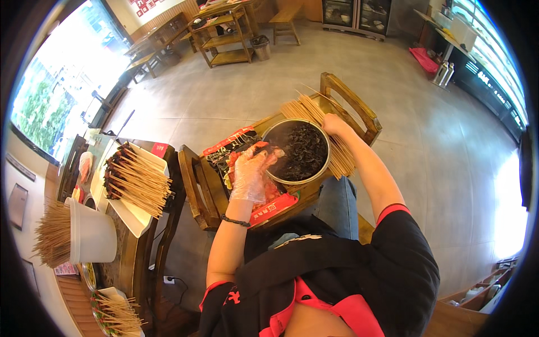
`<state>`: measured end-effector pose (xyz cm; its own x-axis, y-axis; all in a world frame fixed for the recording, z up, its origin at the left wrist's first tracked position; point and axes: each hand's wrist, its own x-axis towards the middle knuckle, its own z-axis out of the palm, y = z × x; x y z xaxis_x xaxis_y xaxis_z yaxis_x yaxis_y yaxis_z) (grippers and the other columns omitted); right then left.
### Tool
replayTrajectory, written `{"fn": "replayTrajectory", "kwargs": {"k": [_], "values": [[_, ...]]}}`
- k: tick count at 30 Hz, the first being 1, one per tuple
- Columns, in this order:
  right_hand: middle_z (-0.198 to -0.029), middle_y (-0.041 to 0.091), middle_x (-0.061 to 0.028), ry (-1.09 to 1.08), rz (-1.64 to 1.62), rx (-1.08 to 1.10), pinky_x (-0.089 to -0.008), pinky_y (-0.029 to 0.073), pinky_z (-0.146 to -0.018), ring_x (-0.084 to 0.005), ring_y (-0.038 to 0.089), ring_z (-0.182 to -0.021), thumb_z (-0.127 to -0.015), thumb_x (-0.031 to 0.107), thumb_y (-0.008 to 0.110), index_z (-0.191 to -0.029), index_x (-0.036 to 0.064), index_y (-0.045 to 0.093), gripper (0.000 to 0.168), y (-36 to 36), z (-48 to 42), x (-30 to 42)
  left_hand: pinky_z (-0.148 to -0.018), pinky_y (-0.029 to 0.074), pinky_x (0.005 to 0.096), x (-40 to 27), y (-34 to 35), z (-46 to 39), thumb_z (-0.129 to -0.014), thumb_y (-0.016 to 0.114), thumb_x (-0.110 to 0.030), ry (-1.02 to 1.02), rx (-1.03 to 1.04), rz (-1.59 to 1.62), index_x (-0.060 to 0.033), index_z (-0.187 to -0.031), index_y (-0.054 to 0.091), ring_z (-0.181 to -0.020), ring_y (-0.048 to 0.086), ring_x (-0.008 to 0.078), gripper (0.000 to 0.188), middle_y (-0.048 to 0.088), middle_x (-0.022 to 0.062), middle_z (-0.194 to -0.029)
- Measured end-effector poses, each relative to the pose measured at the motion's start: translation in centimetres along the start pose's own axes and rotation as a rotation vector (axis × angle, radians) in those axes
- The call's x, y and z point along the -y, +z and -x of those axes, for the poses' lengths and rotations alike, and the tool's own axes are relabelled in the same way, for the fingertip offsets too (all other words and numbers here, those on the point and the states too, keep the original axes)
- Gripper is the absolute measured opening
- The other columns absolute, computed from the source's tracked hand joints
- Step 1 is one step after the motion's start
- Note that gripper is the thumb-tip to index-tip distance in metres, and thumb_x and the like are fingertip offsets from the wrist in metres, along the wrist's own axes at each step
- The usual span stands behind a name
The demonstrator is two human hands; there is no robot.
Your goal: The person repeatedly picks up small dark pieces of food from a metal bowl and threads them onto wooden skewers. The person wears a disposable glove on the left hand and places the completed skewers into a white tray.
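Observation:
My left hand (pixel 252 168), in a clear plastic glove, is bent over a printed red and black plastic bag (pixel 273 210) at the left rim of a round metal bowl (pixel 326 164). Some dark and reddish matter shows at its fingers; whether it grips anything is unclear. Dark, wrinkled food pieces (pixel 305 147) fill the bowl. Just right of the bowl, my bare right hand (pixel 332 124) has its fingers closed on wooden skewers (pixel 342 158), part of a loose pile beside and behind the bowl. All of this rests on a wooden bench-like seat (pixel 309 194) with raised ends.
At left, a table (pixel 130 257) bears a white tray (pixel 141 229) of skewers with dark food, and a white bucket (pixel 94 231) of bare skewers lying tilted. Lower left, another tray (pixel 116 295) holds skewered food. Raised wooden ends (pixel 194 187) flank the seat. A shelf cart (pixel 229 57) stands ahead.

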<state>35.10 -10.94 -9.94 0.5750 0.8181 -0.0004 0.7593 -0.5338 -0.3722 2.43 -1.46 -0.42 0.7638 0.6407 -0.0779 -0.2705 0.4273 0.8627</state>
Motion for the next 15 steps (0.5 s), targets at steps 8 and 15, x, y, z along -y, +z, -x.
{"fn": "replayTrajectory", "kwargs": {"k": [8, 15], "values": [[-0.078, 0.062, -0.0292, -0.034, 0.077, 0.045, -0.0468, 0.050, -0.069, -0.0421, 0.063, -0.075, -0.073, 0.017, 0.059, -0.073, -0.008, 0.063, 0.025, -0.8, 0.6, 0.4, -0.080, 0.057, 0.0326, -0.4, -0.2, 0.2, -0.090, 0.043, 0.007, 0.042, -0.008, 0.003, 0.0067, -0.108, 0.053, -0.092, 0.066, 0.0295, 0.020, 0.064, 0.0202, -0.101], [-0.091, 0.062, -0.0251, -0.208, -0.116, -0.232, -0.0436, 0.048, -0.080, -0.0376, 0.061, -0.090, -0.084, 0.006, 0.050, -0.103, -0.003, 0.059, 0.023, -9.0, 6.4, 5.5, -0.078, 0.054, 0.0315, -2.4, -0.4, 0.5, -0.089, 0.046, 0.007, 0.034, -0.094, 0.045, 0.0013, -0.103, 0.054, -0.089, 0.066, 0.0253, 0.017, 0.065, 0.0182, -0.097]]}}
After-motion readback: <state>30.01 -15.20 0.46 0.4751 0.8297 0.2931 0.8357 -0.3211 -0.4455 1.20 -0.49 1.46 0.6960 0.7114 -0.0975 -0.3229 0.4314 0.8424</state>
